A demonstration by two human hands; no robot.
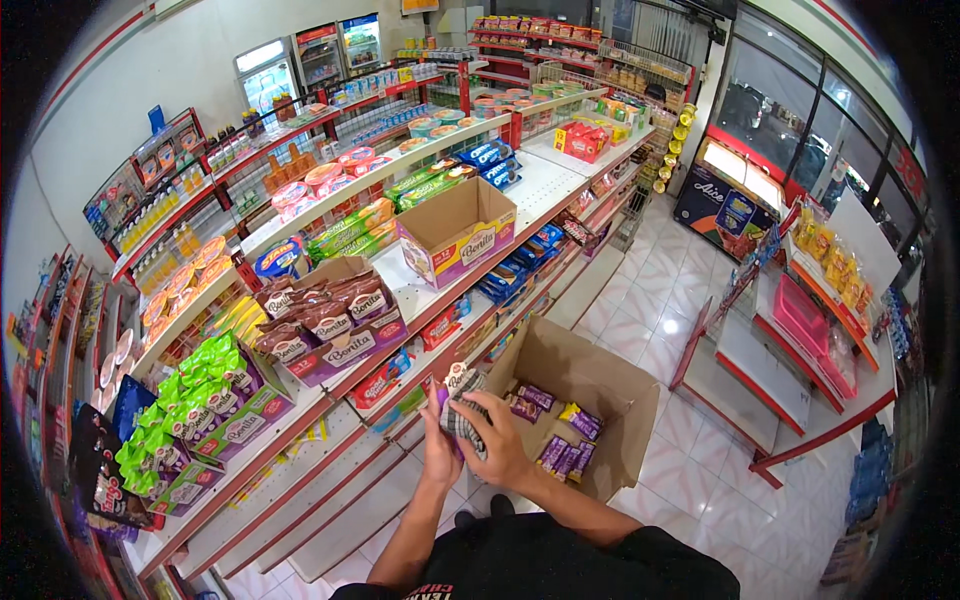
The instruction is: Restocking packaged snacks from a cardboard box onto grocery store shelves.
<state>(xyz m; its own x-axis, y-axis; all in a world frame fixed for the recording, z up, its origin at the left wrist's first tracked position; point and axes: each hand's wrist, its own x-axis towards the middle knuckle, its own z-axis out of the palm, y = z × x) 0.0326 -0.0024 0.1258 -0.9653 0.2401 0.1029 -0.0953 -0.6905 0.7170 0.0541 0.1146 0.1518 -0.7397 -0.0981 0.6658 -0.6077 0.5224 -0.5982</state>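
Observation:
In front of my chest, my left hand [438,447] is closed round a snack pack [457,374], whose pale top and purple edge show. My right hand [500,440] presses a grey checkered cloth [462,415] against that pack. Most of the pack is hidden by the cloth and fingers. Just right of my hands is a large open cardboard box [620,420], with several purple snack packs [567,459] at its bottom. On the shelf top beyond my hands stands an open display carton [445,262] with no packs showing. Left of it is a carton of brown snack packs [335,318].
Display cartons of green snack packs [205,410] stand at the left end of the shelf [545,200]. Lower tiers hold blue and red packets [383,380]. A tiled floor [640,300] runs between it and a red-edged rack [800,330] at right. A chest freezer [730,205] stands beyond.

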